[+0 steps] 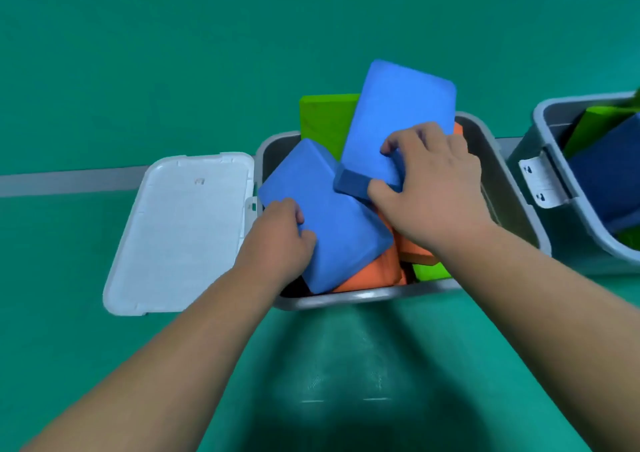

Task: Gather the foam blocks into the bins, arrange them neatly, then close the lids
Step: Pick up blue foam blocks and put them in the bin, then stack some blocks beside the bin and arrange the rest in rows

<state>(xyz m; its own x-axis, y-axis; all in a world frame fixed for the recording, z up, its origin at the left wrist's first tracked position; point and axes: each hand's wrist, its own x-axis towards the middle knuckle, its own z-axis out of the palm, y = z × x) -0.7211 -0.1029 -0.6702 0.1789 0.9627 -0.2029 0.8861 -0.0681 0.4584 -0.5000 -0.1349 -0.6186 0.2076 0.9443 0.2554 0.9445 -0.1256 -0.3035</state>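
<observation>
Our left hand [280,230] grips the lower blue block [325,216]; right hand [429,181] clamps the upper blue block [398,119], whose long axis tilts up out of the bin [363,295].

The floor [173,53] is green all over and looks smooth. It fills the whole view, so no walls or windows show. A grey stripe [69,183] runs straight across it from the left edge, and a short bit shows again further right. Near the bottom lies a big dark shadow [346,427]. Two small bright marks [311,401] shine just above it, where light hits the floor.
</observation>
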